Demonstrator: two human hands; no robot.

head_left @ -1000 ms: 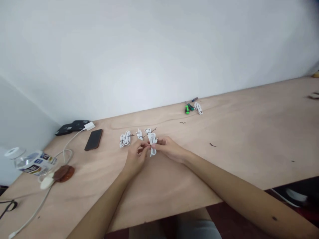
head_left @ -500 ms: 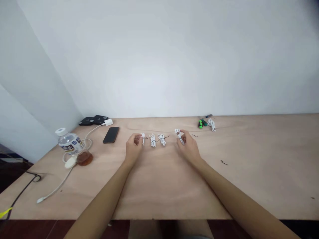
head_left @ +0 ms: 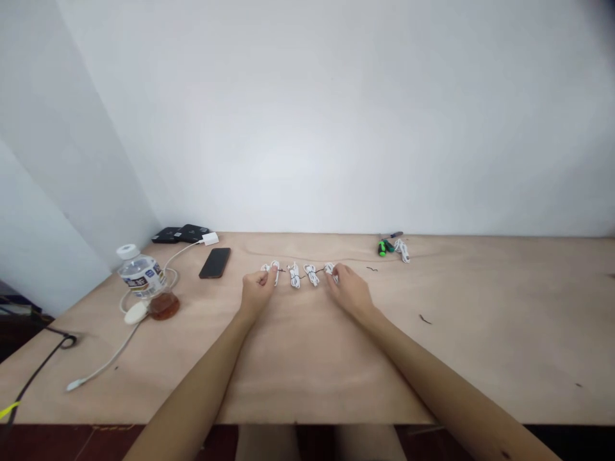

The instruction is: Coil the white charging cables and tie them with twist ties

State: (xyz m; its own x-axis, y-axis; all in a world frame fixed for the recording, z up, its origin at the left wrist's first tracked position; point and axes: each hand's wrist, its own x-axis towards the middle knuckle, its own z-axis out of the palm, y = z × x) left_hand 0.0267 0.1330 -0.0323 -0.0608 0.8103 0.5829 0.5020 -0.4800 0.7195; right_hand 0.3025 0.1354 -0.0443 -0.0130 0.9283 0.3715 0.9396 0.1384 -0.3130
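Note:
Four white cable bundles with dark ties lie in a row on the wooden table [head_left: 298, 358]. My left hand [head_left: 257, 291] has its fingers closed on the leftmost bundle [head_left: 275, 271]. Two bundles lie untouched between my hands, one [head_left: 295, 275] upright in view and one [head_left: 311, 275] slightly slanted. The right end of the row is a bundle [head_left: 329, 268] gripped by the fingers of my right hand [head_left: 348, 288], which partly hide it.
A phone [head_left: 215, 263], black boxes [head_left: 192, 232], a white adapter [head_left: 210, 239] and a bottle [head_left: 144, 278] stand or lie at left. Back right are green-handled tools [head_left: 383, 248] and another white bundle [head_left: 402, 251]. Loose dark ties [head_left: 425, 319] lie on the right.
My right hand has moved left and down with its bundle, which is now beside the others in the row. My left hand has barely moved. The view has shifted slightly.

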